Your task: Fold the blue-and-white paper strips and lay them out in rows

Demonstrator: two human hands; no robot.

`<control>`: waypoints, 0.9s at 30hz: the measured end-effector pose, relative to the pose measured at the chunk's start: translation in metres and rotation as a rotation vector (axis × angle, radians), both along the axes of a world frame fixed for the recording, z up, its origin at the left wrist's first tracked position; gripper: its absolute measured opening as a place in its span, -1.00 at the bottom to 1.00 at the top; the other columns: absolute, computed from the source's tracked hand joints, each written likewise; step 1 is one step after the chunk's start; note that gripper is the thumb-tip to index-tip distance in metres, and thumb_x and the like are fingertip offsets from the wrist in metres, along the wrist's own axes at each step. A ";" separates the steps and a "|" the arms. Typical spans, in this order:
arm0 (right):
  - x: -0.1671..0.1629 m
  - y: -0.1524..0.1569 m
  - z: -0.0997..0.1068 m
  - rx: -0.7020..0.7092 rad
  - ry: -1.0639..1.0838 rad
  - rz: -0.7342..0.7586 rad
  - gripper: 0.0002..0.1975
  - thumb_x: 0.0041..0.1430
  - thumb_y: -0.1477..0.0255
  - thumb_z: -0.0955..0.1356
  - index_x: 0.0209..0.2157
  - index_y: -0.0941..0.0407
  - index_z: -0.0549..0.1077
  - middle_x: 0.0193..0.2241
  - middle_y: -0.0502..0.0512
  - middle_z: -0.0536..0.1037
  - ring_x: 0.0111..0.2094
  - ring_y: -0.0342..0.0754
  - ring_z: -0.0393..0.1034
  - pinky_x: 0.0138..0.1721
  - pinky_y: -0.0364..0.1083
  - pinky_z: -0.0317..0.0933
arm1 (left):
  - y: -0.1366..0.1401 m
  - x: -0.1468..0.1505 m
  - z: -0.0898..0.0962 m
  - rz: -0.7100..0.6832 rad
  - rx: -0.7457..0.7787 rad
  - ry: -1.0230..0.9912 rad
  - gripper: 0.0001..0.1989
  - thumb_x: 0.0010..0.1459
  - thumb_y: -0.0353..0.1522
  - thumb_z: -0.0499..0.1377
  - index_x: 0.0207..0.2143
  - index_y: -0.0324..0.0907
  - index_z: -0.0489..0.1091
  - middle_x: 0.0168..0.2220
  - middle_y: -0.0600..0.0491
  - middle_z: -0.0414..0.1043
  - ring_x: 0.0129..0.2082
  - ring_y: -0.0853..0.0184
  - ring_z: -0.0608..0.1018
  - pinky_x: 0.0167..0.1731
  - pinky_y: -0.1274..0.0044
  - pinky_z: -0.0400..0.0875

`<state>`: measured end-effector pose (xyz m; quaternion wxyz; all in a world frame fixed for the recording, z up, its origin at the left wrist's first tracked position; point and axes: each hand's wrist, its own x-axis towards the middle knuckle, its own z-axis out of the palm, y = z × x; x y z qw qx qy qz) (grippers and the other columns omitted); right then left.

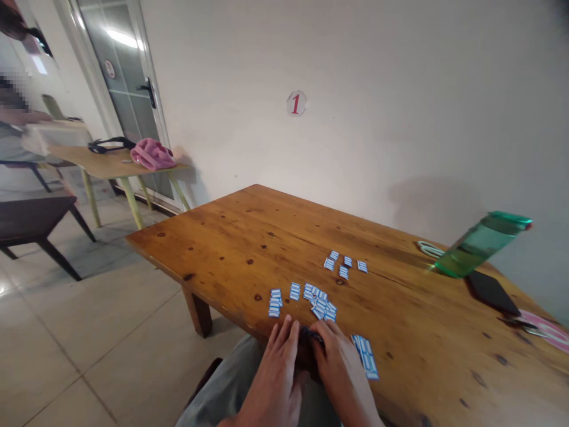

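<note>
My left hand point(278, 365) lies at the near table edge, palm down, its fingers stretched out toward the blue-and-white paper pieces. Beside it my right hand point(340, 362) has its thumb and fingers closed around a small dark object point(312, 335) whose kind I cannot make out. Just beyond my hands is an overlapping heap of blue-and-white pieces point(320, 301). Smaller groups lie to its left, a single piece point(294, 290) and a short stack point(275, 303). Several more pieces point(344, 272) are spread farther back. Right of my right hand rests a longer strip-like stack point(365, 356).
The wooden table point(231, 237) meets a white wall. On its right are a green water bottle point(482, 244), a white cable coil point(430, 248), a dark phone-like slab point(492, 293), scissors point(522, 324) and a pink disc point(549, 329). Another table point(102, 163), a chair point(38, 219) and a person are left.
</note>
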<state>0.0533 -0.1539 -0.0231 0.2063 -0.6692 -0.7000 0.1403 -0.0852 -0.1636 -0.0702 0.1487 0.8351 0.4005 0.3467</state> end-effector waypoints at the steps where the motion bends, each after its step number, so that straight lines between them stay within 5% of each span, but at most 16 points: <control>1: 0.000 0.000 0.000 -0.005 0.005 0.003 -0.75 0.11 0.62 0.16 -0.41 0.11 0.41 -0.36 0.09 0.48 -0.36 -0.08 0.39 -0.32 -0.16 0.13 | 0.000 0.000 0.001 -0.006 0.005 -0.002 -0.15 0.02 -0.63 -0.02 0.23 -0.10 -0.47 0.20 -0.18 0.04 0.18 0.12 0.06 0.06 0.17 0.21; 27: -0.003 -0.001 0.003 0.025 -0.052 -0.015 -0.75 0.12 0.63 0.16 -0.44 0.11 0.40 -0.38 0.08 0.48 -0.40 -0.09 0.39 -0.41 -0.17 0.10 | 0.000 0.000 -0.002 -0.013 -0.028 -0.029 -0.09 -0.02 -0.65 -0.01 0.22 -0.05 -0.50 0.21 -0.17 0.00 0.19 0.11 0.03 0.05 0.14 0.20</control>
